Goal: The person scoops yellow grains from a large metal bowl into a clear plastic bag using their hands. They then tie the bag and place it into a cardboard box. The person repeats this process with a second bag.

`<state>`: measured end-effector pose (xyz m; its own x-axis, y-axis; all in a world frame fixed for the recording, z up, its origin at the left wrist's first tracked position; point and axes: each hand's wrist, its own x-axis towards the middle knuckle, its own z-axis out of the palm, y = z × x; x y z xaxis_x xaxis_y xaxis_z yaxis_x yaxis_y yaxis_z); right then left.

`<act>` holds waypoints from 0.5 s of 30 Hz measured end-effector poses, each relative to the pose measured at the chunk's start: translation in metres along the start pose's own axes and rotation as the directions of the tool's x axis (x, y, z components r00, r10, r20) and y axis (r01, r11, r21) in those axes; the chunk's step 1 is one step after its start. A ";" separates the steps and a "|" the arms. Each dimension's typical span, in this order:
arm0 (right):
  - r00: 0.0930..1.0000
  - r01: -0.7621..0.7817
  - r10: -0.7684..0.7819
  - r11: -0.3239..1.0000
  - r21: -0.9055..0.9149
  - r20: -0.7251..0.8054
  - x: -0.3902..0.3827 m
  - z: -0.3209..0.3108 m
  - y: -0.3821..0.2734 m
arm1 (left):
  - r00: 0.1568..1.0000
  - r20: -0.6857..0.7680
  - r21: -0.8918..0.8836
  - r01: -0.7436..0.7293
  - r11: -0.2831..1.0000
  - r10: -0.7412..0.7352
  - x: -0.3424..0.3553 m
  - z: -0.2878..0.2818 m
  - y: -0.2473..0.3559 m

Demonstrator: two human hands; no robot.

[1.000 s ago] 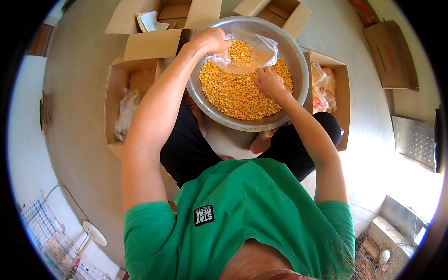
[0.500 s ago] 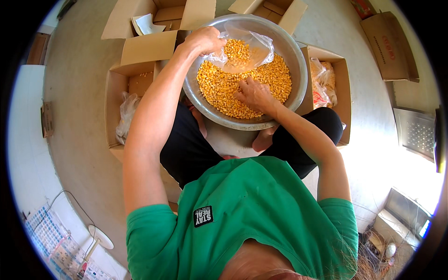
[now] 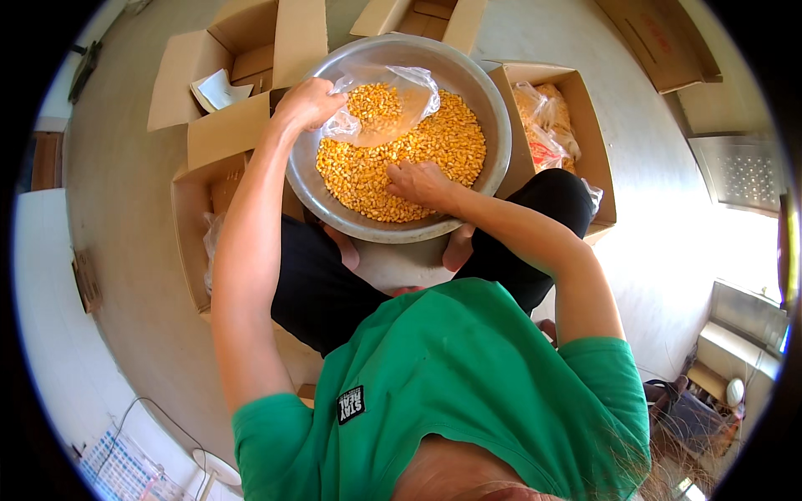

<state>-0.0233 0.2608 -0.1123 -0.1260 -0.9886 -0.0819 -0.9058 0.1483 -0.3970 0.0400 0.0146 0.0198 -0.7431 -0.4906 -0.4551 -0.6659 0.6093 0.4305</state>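
Note:
A wide metal basin (image 3: 502, 146) holds loose yellow corn kernels (image 3: 351, 175) between my legs. A clear plastic bag (image 3: 409, 92), partly filled with kernels, lies open in the back of the basin. My left hand (image 3: 317, 104) is closed on the bag's left edge. Lower down, my right hand (image 3: 418, 182) rests in the loose kernels below the bag, its fingers curled; whatever they hold is hidden.
An open box (image 3: 593, 150) with filled clear bags stands at the right. A box (image 3: 200, 192) with plastic lies left; more open boxes (image 3: 296, 42) are behind the basin. A flattened cardboard box (image 3: 660, 50) and a perforated metal panel (image 3: 743, 175) sit far right.
My right hand has left the bag's edge and moved down into the loose kernels, curling its fingers. My left hand still grips the bag. The whole view has shifted somewhat.

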 end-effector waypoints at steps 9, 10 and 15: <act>0.991 -0.116 0.116 0.993 0.009 0.062 0.006 0.000 0.003 | 1.000 0.015 0.054 -0.013 0.998 0.012 0.002 0.002 0.000; 0.992 -0.107 0.106 0.994 0.016 0.068 0.007 -0.003 0.003 | 1.000 0.017 0.055 -0.006 0.998 0.005 0.000 0.001 0.001; 0.989 -0.147 0.141 0.975 0.166 0.047 0.015 -0.005 0.006 | 0.994 -0.079 -0.038 -0.078 0.996 0.075 0.001 0.008 -0.010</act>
<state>-0.0330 0.2468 -0.1116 -0.2332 -0.9555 -0.1804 -0.7976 0.2941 -0.5266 0.0466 0.0129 0.0093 -0.7938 -0.4911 -0.3586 -0.6078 0.6215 0.4943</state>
